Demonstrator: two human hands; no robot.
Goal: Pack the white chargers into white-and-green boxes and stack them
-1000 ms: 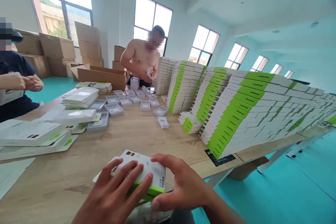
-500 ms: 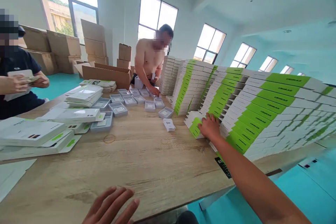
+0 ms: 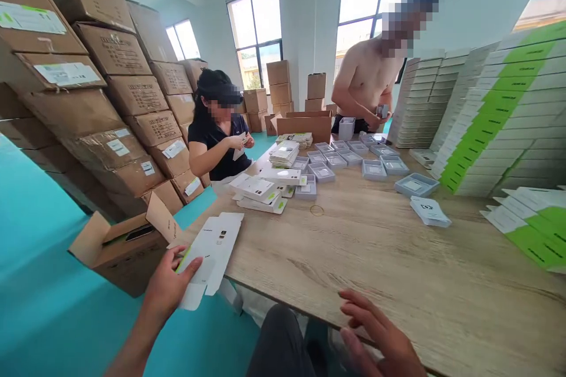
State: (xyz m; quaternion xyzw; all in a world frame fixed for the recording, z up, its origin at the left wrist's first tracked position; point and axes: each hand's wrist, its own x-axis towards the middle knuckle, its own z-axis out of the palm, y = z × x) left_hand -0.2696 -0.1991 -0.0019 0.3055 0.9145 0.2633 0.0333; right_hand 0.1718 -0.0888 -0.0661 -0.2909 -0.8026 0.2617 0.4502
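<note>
My left hand point(image 3: 170, 283) grips the near end of a flat, unfolded white carton point(image 3: 216, 241) with a green edge, thumb on top and fingers beneath. Part of this carton overhangs the table's left edge. My right hand point(image 3: 375, 330) is over the table's front edge with its fingers apart and nothing in it. Beyond the carton lie more white cartons point(image 3: 254, 187) in a loose pile. A small stack of white printed cards point(image 3: 430, 211) rests near the middle right, close to a grey plastic tray point(image 3: 416, 184).
Several grey trays point(image 3: 336, 160) cover the table's far half. Stacked white-and-green boxes point(image 3: 508, 100) line the right side. An open cardboard box point(image 3: 132, 241) stands on the floor at left, below tall carton stacks point(image 3: 128, 94). Two people work across the table.
The view has swung left. My right hand has left the white-and-green boxes and come back to the table's front edge. My left hand, empty before, now holds the flat carton.
</note>
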